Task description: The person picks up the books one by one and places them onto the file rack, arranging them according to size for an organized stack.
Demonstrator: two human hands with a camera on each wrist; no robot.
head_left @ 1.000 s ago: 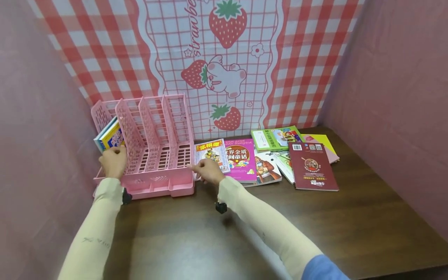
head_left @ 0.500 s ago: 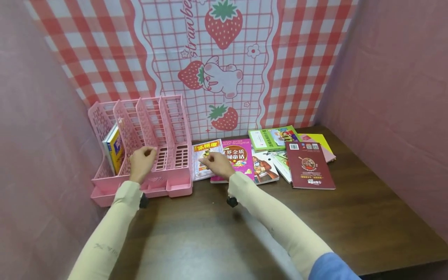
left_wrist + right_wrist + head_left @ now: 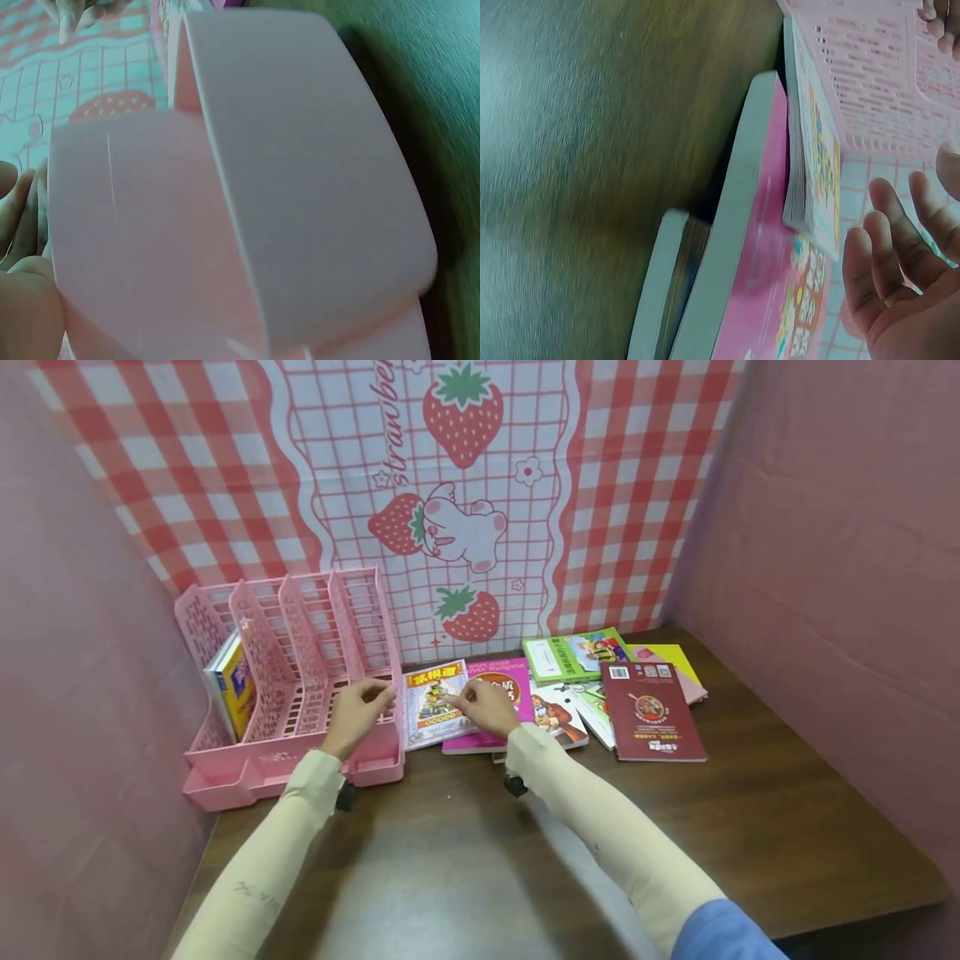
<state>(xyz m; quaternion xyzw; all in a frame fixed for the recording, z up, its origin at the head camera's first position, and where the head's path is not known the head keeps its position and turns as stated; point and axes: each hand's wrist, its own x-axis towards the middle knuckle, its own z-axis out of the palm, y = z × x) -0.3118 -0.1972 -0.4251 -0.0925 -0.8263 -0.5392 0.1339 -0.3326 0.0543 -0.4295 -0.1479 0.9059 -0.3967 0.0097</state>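
Observation:
In the head view my left hand (image 3: 356, 717) hovers over the front right part of the pink desk rack (image 3: 288, 739), its fingers loosely bent with nothing between them. My right hand (image 3: 489, 707) is above the magenta book (image 3: 468, 742), close to a thin comic-style book (image 3: 427, 714) with a yellow title. Its fingers (image 3: 889, 247) are spread and empty in the right wrist view. A few thin books (image 3: 238, 689), one yellow and blue in front, stand upright in the rack's leftmost slot. The left wrist view mostly shows the rack's pink front tray (image 3: 300, 180).
Right of the magenta book lie a white picture book (image 3: 558, 718), a green book (image 3: 577, 656), a dark red book (image 3: 652, 714) and a yellow one (image 3: 682, 660), partly overlapping. A strawberry-print cloth (image 3: 465, 527) hangs behind the wooden table (image 3: 450, 860).
My left hand has let go of the books in the leftmost slot and moved right across the rack; those books now stand more upright. My right hand has shifted right, off the rack's edge.

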